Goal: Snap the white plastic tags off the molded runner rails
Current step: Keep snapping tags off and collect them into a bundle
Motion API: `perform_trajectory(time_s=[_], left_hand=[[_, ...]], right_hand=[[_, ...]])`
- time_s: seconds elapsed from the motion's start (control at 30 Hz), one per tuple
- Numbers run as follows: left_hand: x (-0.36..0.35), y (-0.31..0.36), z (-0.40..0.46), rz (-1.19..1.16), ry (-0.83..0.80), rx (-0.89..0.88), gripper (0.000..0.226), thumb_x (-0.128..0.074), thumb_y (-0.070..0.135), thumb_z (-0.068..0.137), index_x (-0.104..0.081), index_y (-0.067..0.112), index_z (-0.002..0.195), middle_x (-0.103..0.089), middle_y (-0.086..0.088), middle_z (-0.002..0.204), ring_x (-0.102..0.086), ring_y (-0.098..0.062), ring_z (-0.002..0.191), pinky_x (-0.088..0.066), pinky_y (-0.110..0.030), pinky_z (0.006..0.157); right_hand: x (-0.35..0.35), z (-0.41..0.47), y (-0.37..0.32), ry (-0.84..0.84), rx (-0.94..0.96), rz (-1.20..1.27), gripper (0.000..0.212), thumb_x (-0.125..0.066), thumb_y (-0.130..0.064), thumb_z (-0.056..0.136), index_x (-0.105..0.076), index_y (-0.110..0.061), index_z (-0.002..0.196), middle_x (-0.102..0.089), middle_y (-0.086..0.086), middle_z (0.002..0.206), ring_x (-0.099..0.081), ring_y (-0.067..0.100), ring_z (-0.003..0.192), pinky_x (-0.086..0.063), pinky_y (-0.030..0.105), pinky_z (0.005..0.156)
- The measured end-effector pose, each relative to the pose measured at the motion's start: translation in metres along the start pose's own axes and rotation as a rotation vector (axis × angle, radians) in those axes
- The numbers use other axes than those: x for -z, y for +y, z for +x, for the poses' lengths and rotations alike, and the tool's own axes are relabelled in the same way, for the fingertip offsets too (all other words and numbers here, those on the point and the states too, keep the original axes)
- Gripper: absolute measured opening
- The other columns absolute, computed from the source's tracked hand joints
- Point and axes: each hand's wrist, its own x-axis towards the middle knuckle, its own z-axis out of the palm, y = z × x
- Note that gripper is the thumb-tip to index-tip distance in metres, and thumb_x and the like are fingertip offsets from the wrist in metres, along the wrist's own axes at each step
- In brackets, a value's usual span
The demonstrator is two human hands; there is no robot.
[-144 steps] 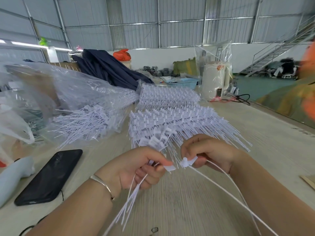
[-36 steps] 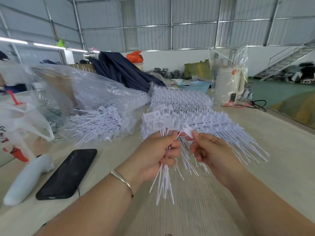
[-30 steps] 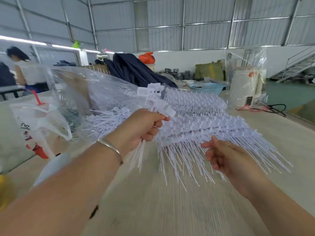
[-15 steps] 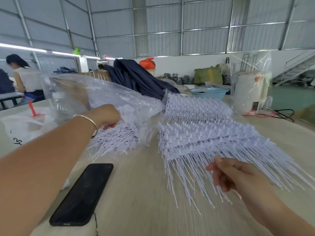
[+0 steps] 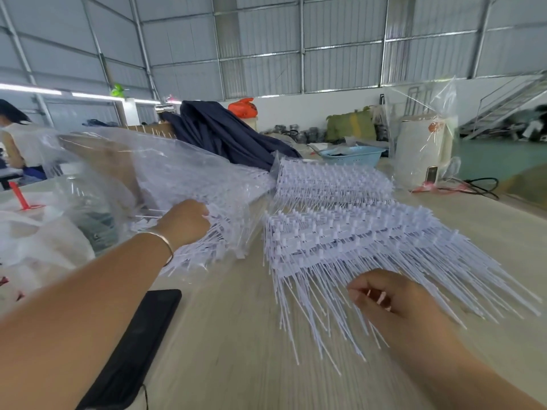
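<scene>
Hands apart over the tag stacks on the surface [image 5: 236, 335].

The left hand [image 5: 185, 223] reaches to ten o'clock, at the loose tags [image 5: 204, 253] in the clear bag [image 5: 177, 179]; its grip cannot be told. The right hand [image 5: 396, 303], fingers loosely curled and holding nothing, hovers at four o'clock over the stacked rails of tags [image 5: 355, 241]. A black phone [image 5: 133, 350] lies at seven o'clock.

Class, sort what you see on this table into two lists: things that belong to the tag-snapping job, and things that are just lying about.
Belongs to the job:
- stacked runner rails
- clear bag of loose tags
- left hand at the bag
- right hand at the rails' strands

Just lying about:
- black phone
- blue basket
- dark cloth
- red-and-white plastic bag
</scene>
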Motion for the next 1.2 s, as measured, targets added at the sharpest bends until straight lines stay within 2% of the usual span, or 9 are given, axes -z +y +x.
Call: perform_trajectory(time_s=[0.13, 0.33, 0.4, 0.5, 0.7, 0.8, 1.0, 1.1, 1.2], left_hand=[[0.009, 0.039, -0.032, -0.196, 0.228, -0.086, 0.025, -0.048, 0.014, 0.088, -0.071, 0.019, 0.083, -0.070, 0.003, 0.091, -0.064, -0.020, 0.085, -0.052, -0.035, 0.080], [-0.006, 0.100, -0.067, -0.402, -0.003, -0.227, 0.028, -0.050, 0.002, 0.088, -0.066, 0.022, 0.076, -0.067, 0.002, 0.086, -0.067, -0.015, 0.077, -0.055, -0.027, 0.069], [-0.022, 0.110, -0.070, -0.340, -0.051, -0.213, 0.020, -0.051, 0.005, 0.091, -0.064, 0.018, 0.086, -0.064, 0.002, 0.093, -0.062, -0.011, 0.079, -0.049, -0.019, 0.066], [-0.038, 0.113, -0.072, -0.263, -0.072, -0.146, 0.013, -0.054, 0.019, 0.094, -0.054, 0.008, 0.101, -0.056, -0.006, 0.096, -0.056, -0.020, 0.077, -0.044, -0.027, 0.062], [-0.042, 0.113, -0.060, -0.493, -0.189, -0.039, 0.029, -0.045, 0.027, 0.101, -0.046, 0.016, 0.129, -0.060, -0.011, 0.115, -0.058, -0.028, 0.113, -0.044, -0.033, 0.087], [-0.045, 0.119, -0.055, -0.563, -0.097, -0.023, 0.038, -0.056, 0.021, 0.096, -0.053, 0.013, 0.133, -0.058, -0.007, 0.129, -0.056, -0.021, 0.116, -0.043, -0.026, 0.089], [-0.043, 0.134, -0.057, -0.714, 0.179, -0.087, 0.030, -0.064, 0.010, 0.085, -0.066, 0.024, 0.112, -0.065, 0.006, 0.102, -0.060, -0.007, 0.087, -0.044, -0.015, 0.068], [-0.034, 0.140, -0.061, -0.750, 0.264, -0.153, 0.034, -0.064, 0.005, 0.085, -0.067, 0.026, 0.111, -0.062, 0.014, 0.097, -0.058, 0.006, 0.082, -0.043, -0.004, 0.069], [-0.026, 0.141, -0.067, -0.555, 0.397, -0.286, 0.033, -0.065, 0.008, 0.086, -0.067, 0.023, 0.115, -0.060, 0.013, 0.101, -0.049, -0.001, 0.097, -0.030, -0.003, 0.079]], right_hand=[[0.000, 0.001, 0.003, -0.025, -0.009, -0.062, 0.020, -0.070, -0.015, 0.084, -0.067, -0.034, 0.079, -0.062, -0.012, 0.077, -0.054, 0.000, 0.074, -0.042, 0.015, 0.061], [0.001, 0.004, 0.010, -0.095, -0.065, -0.185, 0.022, -0.071, -0.022, 0.084, -0.061, -0.038, 0.094, -0.057, -0.014, 0.083, -0.054, -0.005, 0.073, -0.041, 0.007, 0.059], [0.000, 0.005, 0.011, -0.134, -0.098, -0.184, 0.022, -0.069, -0.019, 0.086, -0.061, -0.038, 0.094, -0.059, -0.010, 0.075, -0.056, -0.004, 0.061, -0.042, 0.009, 0.052], [0.000, 0.006, 0.013, -0.157, -0.097, -0.190, 0.021, -0.066, -0.015, 0.088, -0.062, -0.035, 0.095, -0.061, -0.008, 0.070, -0.057, -0.002, 0.052, -0.042, 0.011, 0.050], [0.000, 0.007, 0.015, -0.159, -0.130, -0.124, 0.032, -0.060, -0.008, 0.089, -0.059, -0.039, 0.095, -0.061, -0.007, 0.072, -0.056, 0.000, 0.052, -0.041, 0.014, 0.047], [-0.001, 0.008, 0.016, -0.168, -0.130, -0.105, 0.036, -0.059, -0.007, 0.089, -0.055, -0.043, 0.093, -0.061, -0.008, 0.071, -0.055, 0.000, 0.051, -0.043, 0.015, 0.047], [-0.001, 0.008, 0.017, -0.176, -0.136, -0.117, 0.037, -0.058, -0.006, 0.088, -0.057, -0.041, 0.098, -0.060, -0.009, 0.072, -0.054, 0.002, 0.055, -0.046, 0.018, 0.052], [-0.001, 0.009, 0.016, -0.149, -0.123, -0.160, 0.039, -0.058, -0.006, 0.086, -0.056, -0.040, 0.105, -0.060, -0.010, 0.070, -0.056, 0.001, 0.055, -0.044, 0.015, 0.050], [0.000, 0.008, 0.016, -0.126, -0.136, -0.130, 0.038, -0.059, -0.007, 0.084, -0.057, -0.036, 0.109, -0.061, -0.008, 0.070, -0.057, 0.004, 0.053, -0.043, 0.016, 0.048]])
